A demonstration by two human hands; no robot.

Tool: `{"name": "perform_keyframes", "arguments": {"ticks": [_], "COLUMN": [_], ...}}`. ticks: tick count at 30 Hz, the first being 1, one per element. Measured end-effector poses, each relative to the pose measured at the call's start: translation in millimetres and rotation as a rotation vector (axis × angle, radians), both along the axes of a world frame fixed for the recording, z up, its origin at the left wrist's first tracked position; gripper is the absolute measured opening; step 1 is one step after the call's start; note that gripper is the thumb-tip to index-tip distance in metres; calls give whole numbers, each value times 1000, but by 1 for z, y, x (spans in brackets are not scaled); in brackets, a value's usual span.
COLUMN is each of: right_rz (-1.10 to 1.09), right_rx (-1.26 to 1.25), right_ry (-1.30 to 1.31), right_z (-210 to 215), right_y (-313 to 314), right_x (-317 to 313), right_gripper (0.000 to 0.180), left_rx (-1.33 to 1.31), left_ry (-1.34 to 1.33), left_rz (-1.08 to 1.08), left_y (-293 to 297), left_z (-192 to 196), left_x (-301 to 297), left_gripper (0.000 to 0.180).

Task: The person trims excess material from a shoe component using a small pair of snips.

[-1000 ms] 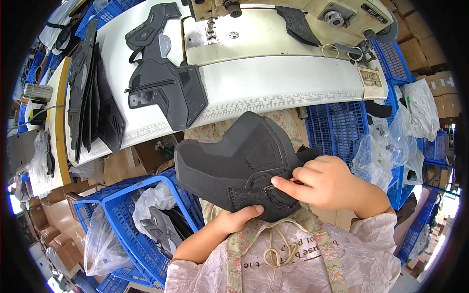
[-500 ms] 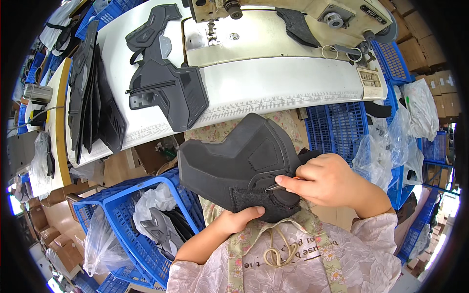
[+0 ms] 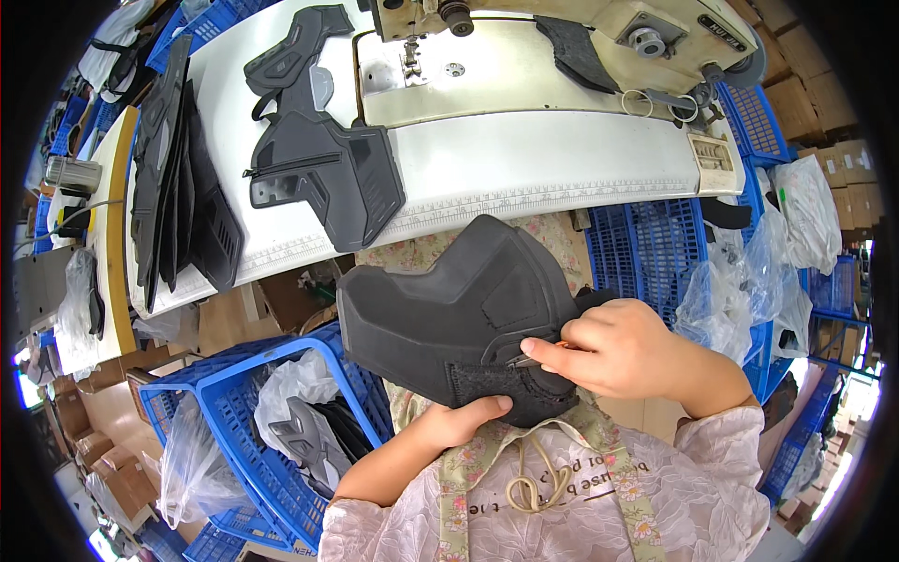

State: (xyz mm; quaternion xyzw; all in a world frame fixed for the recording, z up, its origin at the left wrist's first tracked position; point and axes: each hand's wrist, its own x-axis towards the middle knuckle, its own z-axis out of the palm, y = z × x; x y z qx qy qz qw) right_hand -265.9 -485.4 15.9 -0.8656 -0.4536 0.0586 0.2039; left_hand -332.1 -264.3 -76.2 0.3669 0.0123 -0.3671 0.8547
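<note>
In the head view, the left hand [image 3: 464, 417] grips the lower edge of a dark grey padded panel [image 3: 459, 309] from beneath, thumb on its hook-and-loop strip. The right hand [image 3: 618, 351] pinches small thread snips [image 3: 534, 356] against the panel's right end. The panel's long axis runs left to right, above the lap, below the sewing table [image 3: 524, 178] front edge.

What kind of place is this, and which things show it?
Probably a sewing workshop or small factory. An industrial sewing machine stands on a white worktable, cut grey padded pieces lie stacked on it, and blue plastic crates hold more parts.
</note>
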Motion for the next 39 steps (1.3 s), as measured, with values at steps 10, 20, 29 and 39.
{"name": "perform_keyframes", "arguments": {"ticks": [10, 20, 29, 39], "right_rz": [-22, 52, -13, 5], "right_rx": [36, -82, -93, -74], "right_ry": [-107, -272, -129, -76], "right_z": [1, 8, 12, 7], "right_y": [1, 6, 1, 6], "right_x": [-5, -9, -7, -4], "right_gripper": [43, 39, 41, 41], "left_rx": [-20, 11, -4, 2], "left_ry": [-11, -3, -2, -19], "left_rz": [2, -33, 0, -5], "left_y": [-1, 2, 0, 1], "left_z": [4, 1, 1, 1], "left_x": [3, 0, 2, 2], "left_gripper": [56, 54, 54, 53]}}
